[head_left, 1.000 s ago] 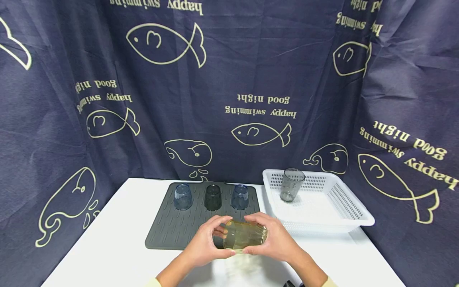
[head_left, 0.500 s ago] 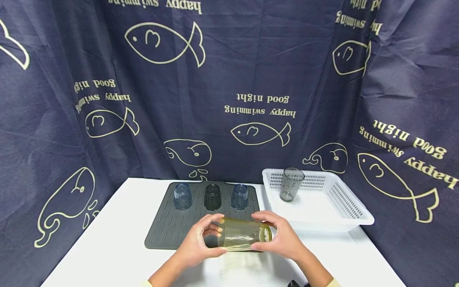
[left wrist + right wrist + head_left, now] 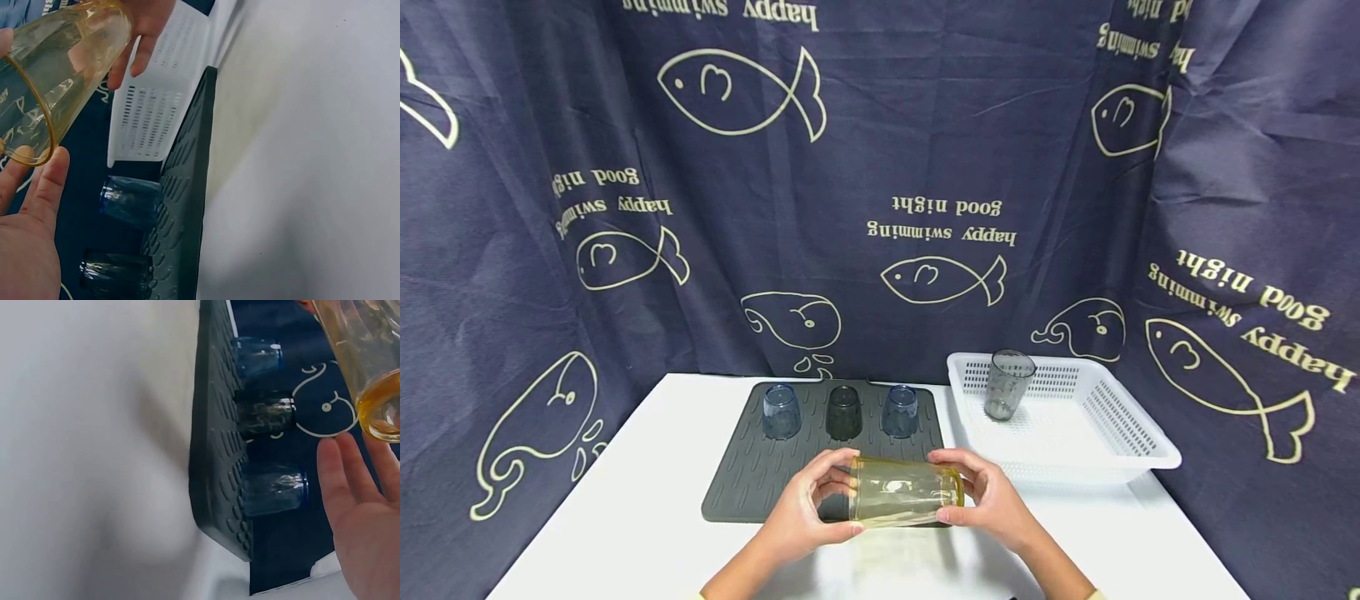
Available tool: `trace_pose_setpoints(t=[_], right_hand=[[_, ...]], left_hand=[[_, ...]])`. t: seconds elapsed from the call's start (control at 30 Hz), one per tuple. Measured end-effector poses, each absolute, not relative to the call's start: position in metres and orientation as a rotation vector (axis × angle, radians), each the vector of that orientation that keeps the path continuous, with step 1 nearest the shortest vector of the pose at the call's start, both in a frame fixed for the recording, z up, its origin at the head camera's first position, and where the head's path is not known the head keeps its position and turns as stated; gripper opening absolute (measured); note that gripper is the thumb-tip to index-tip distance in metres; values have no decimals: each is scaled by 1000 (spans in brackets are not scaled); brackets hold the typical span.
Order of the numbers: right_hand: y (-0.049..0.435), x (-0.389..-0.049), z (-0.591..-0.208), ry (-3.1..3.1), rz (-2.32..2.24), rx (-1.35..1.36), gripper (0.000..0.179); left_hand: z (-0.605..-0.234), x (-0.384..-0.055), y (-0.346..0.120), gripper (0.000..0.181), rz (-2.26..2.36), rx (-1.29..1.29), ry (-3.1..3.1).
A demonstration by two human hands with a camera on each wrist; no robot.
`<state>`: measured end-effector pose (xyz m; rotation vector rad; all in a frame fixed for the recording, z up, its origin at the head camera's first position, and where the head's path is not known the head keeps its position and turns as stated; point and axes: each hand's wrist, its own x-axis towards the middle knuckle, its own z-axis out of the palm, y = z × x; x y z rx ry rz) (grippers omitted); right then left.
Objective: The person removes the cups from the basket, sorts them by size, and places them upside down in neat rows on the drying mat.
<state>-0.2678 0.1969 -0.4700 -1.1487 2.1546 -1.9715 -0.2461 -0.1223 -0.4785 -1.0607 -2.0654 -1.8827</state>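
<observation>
A clear yellow drinking glass (image 3: pixel 904 493) lies sideways in the air between my two hands, above the front edge of the dark mat. My left hand (image 3: pixel 805 507) pinches its open rim between thumb and fingers. At the other end, my right hand (image 3: pixel 992 502) holds the thick base, thumb below and fingers above. The left wrist view shows the amber rim of the glass (image 3: pixel 53 94) against the left fingertips. In the right wrist view, the amber base (image 3: pixel 381 406) sits by the right fingers.
On the grey drying mat (image 3: pixel 737 479) a blue glass (image 3: pixel 782 412), a dark glass (image 3: pixel 844 414) and another blue glass (image 3: pixel 900 412) stand upside down in a row. A white basket (image 3: pixel 1075 475) at right holds a grey glass (image 3: pixel 1008 385), leaning. Behind hangs a navy curtain (image 3: pixel 850 167).
The yellow glass has turned more side-on to the head view. My hands have moved farther apart along it, the left one shifting left and the right one slightly right.
</observation>
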Motion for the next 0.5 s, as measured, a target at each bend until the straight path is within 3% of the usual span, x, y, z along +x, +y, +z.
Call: trace_pose_setpoints(t=[0.5], right_hand=[[186,-263,-477,1907,-2091,-1249,69]], left_hand=[[-483,-244,-126,81,-1947,-1047,-2044]])
